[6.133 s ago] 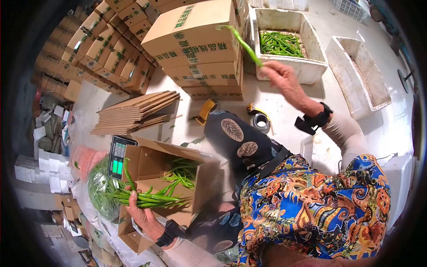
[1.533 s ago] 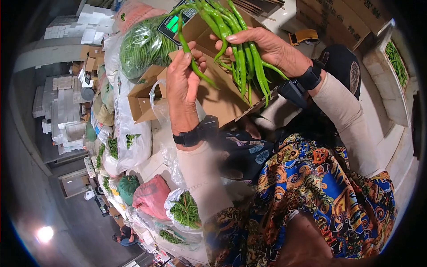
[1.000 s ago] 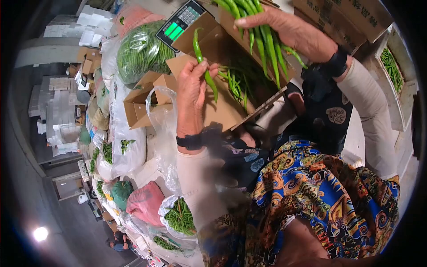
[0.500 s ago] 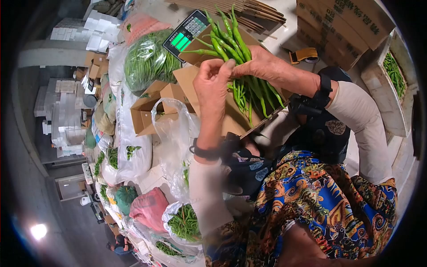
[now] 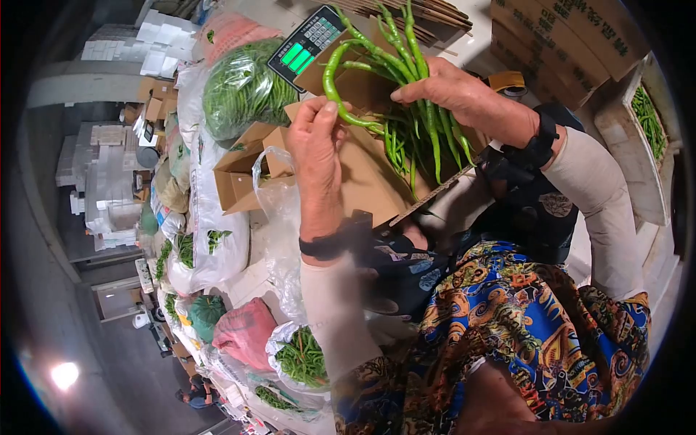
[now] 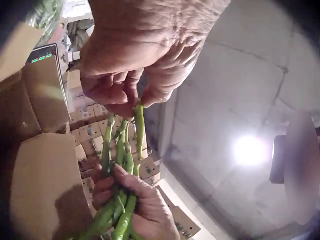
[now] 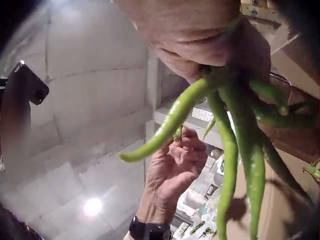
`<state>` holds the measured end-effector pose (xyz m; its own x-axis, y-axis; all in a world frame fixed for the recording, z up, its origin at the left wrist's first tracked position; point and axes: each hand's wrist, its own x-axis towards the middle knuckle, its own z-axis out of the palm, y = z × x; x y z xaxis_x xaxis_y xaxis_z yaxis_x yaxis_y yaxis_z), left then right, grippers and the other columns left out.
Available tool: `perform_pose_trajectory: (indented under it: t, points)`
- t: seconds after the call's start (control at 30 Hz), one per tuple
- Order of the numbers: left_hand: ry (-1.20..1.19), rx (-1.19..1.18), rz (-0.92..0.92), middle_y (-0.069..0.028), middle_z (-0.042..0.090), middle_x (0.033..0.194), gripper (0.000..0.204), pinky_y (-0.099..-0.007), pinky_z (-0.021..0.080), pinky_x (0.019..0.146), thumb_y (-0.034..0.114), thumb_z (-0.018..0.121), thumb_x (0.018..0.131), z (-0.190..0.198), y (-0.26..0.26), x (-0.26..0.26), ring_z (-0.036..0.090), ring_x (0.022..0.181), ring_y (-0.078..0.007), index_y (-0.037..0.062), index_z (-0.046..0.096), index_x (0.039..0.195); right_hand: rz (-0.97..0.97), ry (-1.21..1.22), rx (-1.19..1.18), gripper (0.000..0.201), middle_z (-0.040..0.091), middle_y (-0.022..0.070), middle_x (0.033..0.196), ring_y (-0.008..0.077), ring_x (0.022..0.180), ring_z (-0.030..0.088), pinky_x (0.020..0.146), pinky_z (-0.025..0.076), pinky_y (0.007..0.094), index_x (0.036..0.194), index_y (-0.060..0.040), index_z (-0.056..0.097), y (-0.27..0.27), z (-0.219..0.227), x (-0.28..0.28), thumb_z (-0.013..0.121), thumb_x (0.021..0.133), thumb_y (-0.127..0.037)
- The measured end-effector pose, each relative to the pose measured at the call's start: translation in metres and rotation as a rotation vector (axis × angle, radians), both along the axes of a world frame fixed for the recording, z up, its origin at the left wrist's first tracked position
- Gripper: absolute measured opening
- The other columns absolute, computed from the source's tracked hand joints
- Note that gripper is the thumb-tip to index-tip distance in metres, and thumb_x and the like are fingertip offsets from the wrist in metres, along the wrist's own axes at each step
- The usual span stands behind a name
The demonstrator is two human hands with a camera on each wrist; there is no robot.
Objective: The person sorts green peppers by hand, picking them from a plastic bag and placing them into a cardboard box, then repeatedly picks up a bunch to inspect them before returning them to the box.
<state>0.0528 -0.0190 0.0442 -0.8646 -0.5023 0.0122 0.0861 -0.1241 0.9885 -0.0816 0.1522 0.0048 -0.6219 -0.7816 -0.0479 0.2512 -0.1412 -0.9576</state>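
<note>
My right hand [image 5: 467, 101] grips a bunch of long green chili peppers [image 5: 433, 134] over an open cardboard box [image 5: 362, 177]. Left of the bunch, my left hand [image 5: 317, 156] pinches a single curved green chili pepper [image 5: 330, 76] between thumb and fingertips. In the left wrist view that pinched pepper [image 6: 140, 131] hangs down just above the bunch. From the right wrist, the bunch's pepper tips [image 7: 252, 175] spread below the palm. More chili peppers [image 5: 395, 148] lie inside the box, partly hidden by the bunch.
A scale display [image 5: 304, 43] with lit green digits stands behind the box. Left of it sits a clear bag of green peppers [image 5: 246, 94]. Stacked cartons [image 5: 558, 43] and a white foam box [image 5: 631, 174] with peppers are at right. A clear plastic bag [image 5: 279, 217] lies near my left wrist.
The bunch was in my left hand earlier and is now in my right. Half a second ago both hands met at the bunch; my left hand has since drawn left, pinching one curved pepper.
</note>
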Motion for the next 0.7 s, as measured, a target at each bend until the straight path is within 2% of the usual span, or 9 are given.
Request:
perform_pose_trajectory:
  t: [0.07, 0.13, 0.17, 0.27, 0.37, 0.7]
  points:
    - [0.040, 0.071, -0.021, -0.0097, 0.062, 0.085, 0.015, -0.0230, 0.045, 0.062, 0.012, 0.059, 0.087, 0.002, -0.007, 0.005, 0.056, 0.073, -0.0115, 0.0012, 0.055, 0.097, -0.016, -0.053, 0.022, 0.032, 0.063, 0.0034, 0.092, 0.0099, 0.085, 0.056, 0.079, 0.045, 0.0249, 0.107, 0.0003, 0.060, 0.004, 0.002, -0.004, 0.066, 0.076, -0.009]
    - [0.149, 0.185, -0.047, -0.0102, 0.062, 0.088, 0.017, -0.0250, 0.048, 0.066, 0.011, 0.060, 0.087, 0.002, -0.012, 0.009, 0.058, 0.078, -0.0141, -0.0002, 0.055, 0.098, -0.090, -0.207, -0.084, 0.025, 0.060, 0.0056, 0.072, 0.0153, 0.067, 0.058, 0.060, 0.048, 0.0291, 0.093, 0.0006, 0.062, 0.011, 0.001, -0.008, 0.071, 0.072, -0.009]
    - [0.139, 0.192, -0.047, -0.0101, 0.062, 0.092, 0.021, -0.0276, 0.050, 0.071, 0.009, 0.061, 0.086, 0.002, -0.015, 0.011, 0.060, 0.082, -0.0159, -0.0012, 0.055, 0.103, -0.091, -0.187, -0.050, 0.020, 0.062, 0.0063, 0.073, 0.0154, 0.070, 0.059, 0.064, 0.048, 0.0281, 0.088, 0.0001, 0.063, 0.009, -0.010, -0.016, 0.071, 0.072, -0.010]
    - [0.124, 0.183, -0.045, -0.0097, 0.062, 0.094, 0.027, -0.0291, 0.050, 0.073, 0.007, 0.062, 0.085, 0.004, -0.013, 0.011, 0.060, 0.084, -0.0159, -0.0013, 0.055, 0.109, -0.081, -0.238, -0.082, 0.018, 0.064, 0.0064, 0.077, 0.0149, 0.071, 0.060, 0.067, 0.047, 0.0263, 0.086, -0.0004, 0.064, 0.014, 0.011, -0.010, 0.071, 0.073, -0.010]
    - [0.076, 0.214, -0.059, -0.0098, 0.062, 0.096, 0.031, -0.0295, 0.050, 0.076, 0.005, 0.063, 0.083, 0.001, -0.010, 0.011, 0.060, 0.086, -0.0158, -0.0017, 0.055, 0.112, -0.062, -0.263, -0.076, 0.019, 0.065, 0.0065, 0.082, 0.0140, 0.075, 0.061, 0.072, 0.048, 0.0249, 0.090, -0.0003, 0.064, 0.014, 0.018, -0.008, 0.070, 0.074, -0.010]
    - [0.121, 0.345, -0.207, -0.0097, 0.059, 0.096, 0.027, -0.0292, 0.049, 0.078, 0.005, 0.063, 0.083, -0.002, -0.013, 0.017, 0.056, 0.087, -0.0191, 0.0000, 0.053, 0.107, -0.036, -0.249, -0.206, 0.028, 0.068, 0.0054, 0.092, 0.0097, 0.082, 0.061, 0.074, 0.050, 0.0234, 0.103, -0.0003, 0.064, 0.025, 0.026, -0.016, 0.068, 0.079, -0.015]
